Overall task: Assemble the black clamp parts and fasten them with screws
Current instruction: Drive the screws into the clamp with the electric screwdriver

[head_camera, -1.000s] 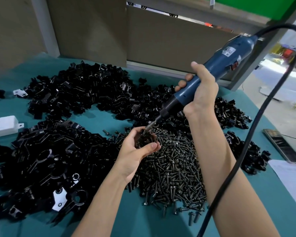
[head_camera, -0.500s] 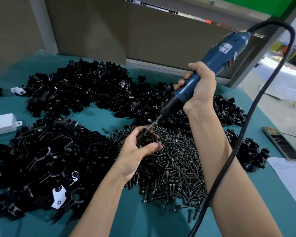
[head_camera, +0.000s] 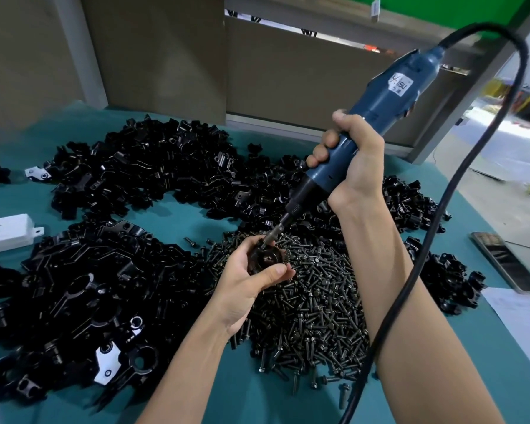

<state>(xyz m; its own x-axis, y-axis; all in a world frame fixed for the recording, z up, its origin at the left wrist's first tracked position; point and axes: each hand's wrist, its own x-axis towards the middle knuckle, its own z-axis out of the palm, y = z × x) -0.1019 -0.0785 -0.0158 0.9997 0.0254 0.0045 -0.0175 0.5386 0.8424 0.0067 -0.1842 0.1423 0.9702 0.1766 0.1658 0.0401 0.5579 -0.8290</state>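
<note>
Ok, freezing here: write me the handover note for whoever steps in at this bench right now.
Left hand grips a black clamp just above the screw pile.
Right hand grips the blue electric screwdriver, with its bit down on the clamp's top.
Loose clamp parts lie heaped on the teal table, left of and beyond the screws.
Done: this clamp looks put together and is under the driver; whether its screw is seated cannot be told.
Left: finish this fastening, then work through the heaps.

screw pile (head_camera: 315,304) centre | clamp parts (head_camera: 83,295) left, behind | phone, probably (head_camera: 507,261) right
</note>
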